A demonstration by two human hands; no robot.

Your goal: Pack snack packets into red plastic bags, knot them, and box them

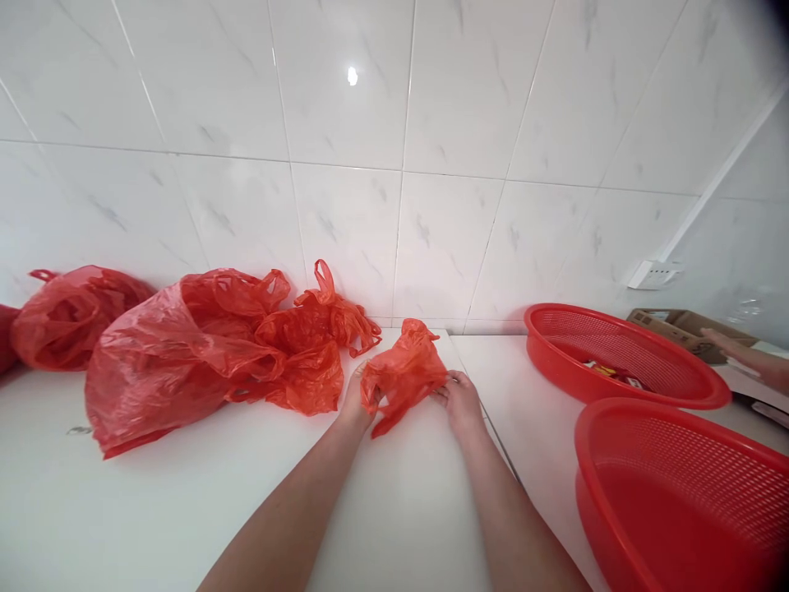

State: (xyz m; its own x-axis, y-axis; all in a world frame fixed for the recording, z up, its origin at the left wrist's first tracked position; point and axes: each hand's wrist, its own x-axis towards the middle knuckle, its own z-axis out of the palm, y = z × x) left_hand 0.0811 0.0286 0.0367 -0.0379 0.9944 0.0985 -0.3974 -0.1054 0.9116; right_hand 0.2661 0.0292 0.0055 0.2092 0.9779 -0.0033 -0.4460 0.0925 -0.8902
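Note:
A small crumpled red plastic bag [403,370] lies on the white counter [185,501] close to the tiled wall. My left hand [357,404] grips its left side, partly tucked under the plastic. My right hand [459,401] pinches its right edge with the fingertips. Both forearms reach in from the bottom of the view.
A big puffed red bag [166,362], a smaller red bag [320,337] and another red bag [67,316] lie to the left. Two red mesh baskets [622,358] [684,493] stand at the right. Another person's hand [740,349] rests by a cardboard box [675,322]. A wall socket [652,274] is at the far right.

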